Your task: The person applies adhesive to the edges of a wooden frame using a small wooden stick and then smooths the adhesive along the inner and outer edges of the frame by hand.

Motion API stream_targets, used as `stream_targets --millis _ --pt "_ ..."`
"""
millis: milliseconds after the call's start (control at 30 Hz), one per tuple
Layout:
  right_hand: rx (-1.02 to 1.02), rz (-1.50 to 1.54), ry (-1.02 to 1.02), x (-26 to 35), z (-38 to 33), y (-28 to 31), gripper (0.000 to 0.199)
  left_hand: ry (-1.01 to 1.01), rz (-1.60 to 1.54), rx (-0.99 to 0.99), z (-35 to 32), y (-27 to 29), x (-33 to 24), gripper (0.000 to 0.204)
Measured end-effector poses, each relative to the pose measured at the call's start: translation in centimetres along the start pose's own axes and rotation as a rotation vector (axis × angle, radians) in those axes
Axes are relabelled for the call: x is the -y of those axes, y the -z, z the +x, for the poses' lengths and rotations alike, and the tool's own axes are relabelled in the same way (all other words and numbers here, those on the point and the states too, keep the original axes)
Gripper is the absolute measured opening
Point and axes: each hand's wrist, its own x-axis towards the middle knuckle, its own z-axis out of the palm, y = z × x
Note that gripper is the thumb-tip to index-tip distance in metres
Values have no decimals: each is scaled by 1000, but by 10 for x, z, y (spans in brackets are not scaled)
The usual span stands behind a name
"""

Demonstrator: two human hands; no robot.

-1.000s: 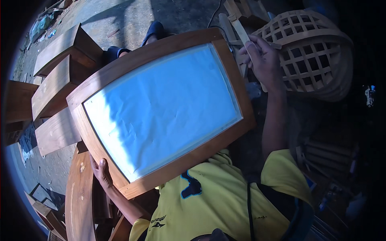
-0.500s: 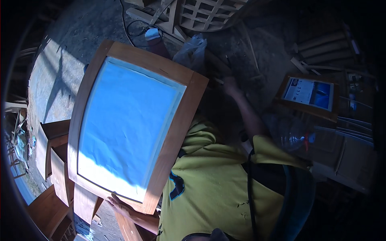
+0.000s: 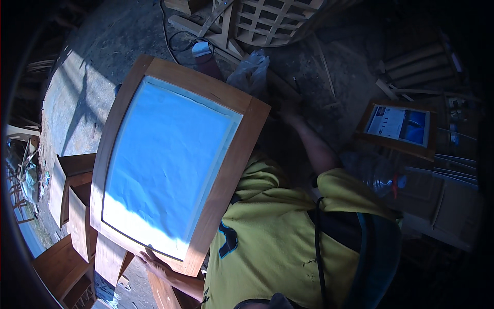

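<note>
In the head view, coming in low beside the yellow shirt [image 3: 267,247] with the left forearm [image 3: 188,284], angled up and to the left. Gripping the lower end of the wooden frame [image 3: 227,180] with the left hand [image 3: 157,266], curled at the edge, with one digit lapped over the front and the others partly hidden. Holding up the frame thus at a slant, in front and to the left of the torso, with a pale blue sheet [image 3: 170,154] inside it, brightly sunlit toward the bottom.

Stretched forward and inward from the sleeve with the right forearm [image 3: 315,147]. Placed just past the frame's upper right corner with the right hand [image 3: 289,110], deep in shadow, near a clear plastic bag [image 3: 250,72]. Cannot tell whether spread or closed there, nor whether holding anything. Also visible at lower left, beside the frame: curved wooden boxes [image 3: 77,221].
</note>
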Motion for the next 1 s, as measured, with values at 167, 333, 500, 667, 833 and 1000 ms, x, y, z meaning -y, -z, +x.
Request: stream_targets --millis 167,333,500,667,833,1000 --pt "252 223 197 -60 -7 38 25 47 -13 -12 1 -4 1 82" --pt "445 867 -353 -59 -27 99 28 31 15 22 6 -2 2 84" --pt "447 1224 -395 -59 -8 150 30 38 -43 -42 4 8 3 83" --pt "259 1241 -18 15 25 291 34 83 -216 -43 -1 2 -9 66" --pt "327 1179 575 207 28 379 38 147 -436 -45 4 -19 -31 54" --pt "508 950 1169 398 0 403 36 141 -532 -11 -6 -28 -66 55"
